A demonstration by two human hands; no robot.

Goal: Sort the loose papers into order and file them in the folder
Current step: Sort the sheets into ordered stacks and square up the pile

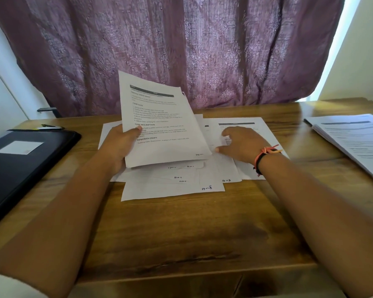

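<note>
My left hand (119,145) grips a small sheaf of printed sheets (159,121) by its left edge, lifted and tilted above the table. Under it, several loose papers (174,186) lie overlapping on the wooden table (181,233), with handwritten page numbers at their lower corners. My right hand (241,145), wearing a black and orange wristband, rests with fingers spread on the loose papers to the right of the sheaf. A black folder (19,164) lies shut at the left edge of the table, with a white label on its cover.
A second stack of printed sheets (353,140) lies at the table's right edge. A purple patterned curtain (181,50) hangs behind the table. A small dark object with yellow (50,126) sits beyond the folder.
</note>
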